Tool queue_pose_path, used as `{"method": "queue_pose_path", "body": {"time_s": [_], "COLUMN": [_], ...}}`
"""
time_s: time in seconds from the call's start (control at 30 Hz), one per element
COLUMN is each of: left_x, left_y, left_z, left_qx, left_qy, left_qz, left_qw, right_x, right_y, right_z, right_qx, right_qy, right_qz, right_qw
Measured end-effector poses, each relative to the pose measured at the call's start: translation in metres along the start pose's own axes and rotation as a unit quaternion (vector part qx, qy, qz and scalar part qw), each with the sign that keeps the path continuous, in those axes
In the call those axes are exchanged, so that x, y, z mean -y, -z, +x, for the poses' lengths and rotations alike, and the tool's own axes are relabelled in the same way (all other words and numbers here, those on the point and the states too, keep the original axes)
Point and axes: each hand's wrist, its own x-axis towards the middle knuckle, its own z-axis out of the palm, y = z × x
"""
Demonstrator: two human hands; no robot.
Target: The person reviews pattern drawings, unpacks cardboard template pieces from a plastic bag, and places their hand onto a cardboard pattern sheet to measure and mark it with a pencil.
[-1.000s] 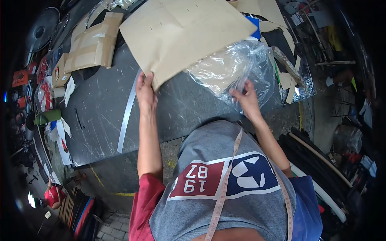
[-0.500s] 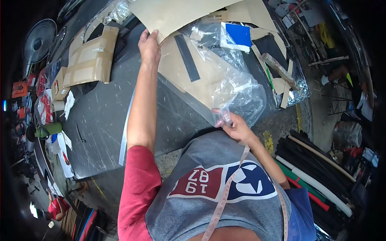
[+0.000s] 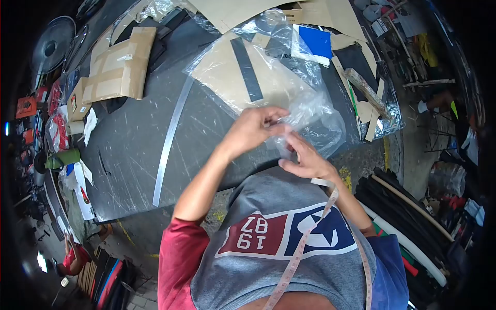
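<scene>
A clear plastic bag (image 3: 323,121) lies crumpled on the dark worktable, with a tan pattern sheet (image 3: 217,72) inside or beneath it and a dark strip (image 3: 247,70) across the sheet. My left hand (image 3: 254,130) is closed on the gathered near edge of the bag, its fingertips bent toward my right hand. Close by on the right, my right hand (image 3: 309,159) has its fingers curled at the same plastic edge, thumb lower and somewhat apart. Folds of plastic partly hide what the fingertips grip. A measuring tape (image 3: 297,253) hangs down over my shirt.
A metal ruler (image 3: 173,139) lies on the worktable (image 3: 132,170). A taped cardboard piece (image 3: 121,67) is at the left, a large tan sheet (image 3: 232,10) at the back. On the right are a blue piece (image 3: 315,42) and a wooden stick (image 3: 367,93). Rolls (image 3: 408,243) stand beside the table.
My left hand has let go of the large tan sheet at the back and come down to the bag's edge beside my right hand. More of the bag and the ruler now shows.
</scene>
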Motion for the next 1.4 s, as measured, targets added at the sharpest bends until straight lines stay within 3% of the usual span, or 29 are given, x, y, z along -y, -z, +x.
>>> {"method": "queue_pose_path", "body": {"time_s": [0.03,0.1,0.13,0.2,0.27,0.33,0.37,0.43,0.6,0.7,0.73,0.83,0.9,0.93,1.0,1.1,1.17,1.23,1.4], "left_x": [0.0,0.002,0.003,0.001,-0.003,-0.002,-0.001,0.002,0.008,0.01,0.013,0.03,0.053,0.068,0.098,0.115,0.13,0.15,0.177], "left_y": [-0.004,-0.011,-0.015,-0.026,-0.039,-0.053,-0.059,-0.068,-0.069,-0.064,-0.062,-0.049,-0.032,-0.025,-0.011,0.012,0.032,0.053,0.08], "left_z": [-0.01,-0.03,-0.037,-0.048,-0.053,-0.053,-0.051,-0.05,-0.057,-0.057,-0.057,-0.054,-0.048,-0.047,-0.044,-0.033,-0.02,0.0,0.04], "left_qx": [-0.005,-0.125,-0.185,-0.185,-0.176,-0.182,-0.191,-0.2,-0.206,-0.181,-0.198,-0.233,-0.319,-0.321,-0.365,-0.389,-0.4,-0.441,-0.48], "left_qy": [0.002,0.006,0.007,-0.004,-0.028,-0.037,-0.044,-0.052,-0.057,-0.045,-0.067,-0.113,-0.017,-0.017,0.062,0.084,0.094,0.006,-0.055], "left_qz": [0.001,-0.062,-0.094,-0.119,-0.167,-0.165,-0.164,-0.161,-0.154,-0.137,-0.122,-0.094,-0.203,-0.204,-0.112,0.006,0.064,0.159,0.24], "left_qw": [1.0,0.99,0.978,0.975,0.97,0.969,0.967,0.965,0.965,0.973,0.97,0.961,0.926,0.925,0.922,0.918,0.909,0.883,0.842], "right_x": [-0.007,-0.02,-0.022,-0.027,-0.089,-0.09,-0.075,0.007,-0.032,0.0,-0.014,-0.075,-0.083,-0.08,-0.078,-0.08,-0.079,-0.077,-0.095], "right_y": [0.006,0.014,0.016,0.018,-0.002,-0.005,-0.009,-0.003,-0.025,0.008,0.008,0.001,0.013,0.017,0.02,0.02,0.02,0.02,0.041], "right_z": [0.006,0.017,0.022,0.032,0.079,0.129,0.137,0.138,0.177,0.161,0.161,0.164,0.146,0.132,0.111,0.09,0.092,0.093,0.116], "right_qx": [-0.001,-0.004,-0.001,-0.037,-0.127,-0.205,-0.211,-0.239,-0.276,-0.133,-0.134,-0.358,-0.328,-0.302,-0.273,-0.216,-0.263,-0.359,-0.385], "right_qy": [0.091,0.27,0.273,-0.065,-0.093,0.034,0.037,0.0,0.037,-0.069,-0.068,0.108,0.088,0.068,0.049,0.093,0.107,0.129,0.146], "right_qz": [-0.018,-0.051,-0.052,0.069,0.06,-0.013,-0.014,-0.281,-0.26,-0.284,-0.285,-0.26,-0.26,-0.258,-0.256,-0.258,-0.289,-0.344,-0.347], "right_qw": [0.996,0.962,0.961,0.995,0.986,0.978,0.977,0.93,0.925,0.947,0.947,0.89,0.904,0.915,0.926,0.937,0.914,0.858,0.843]}}
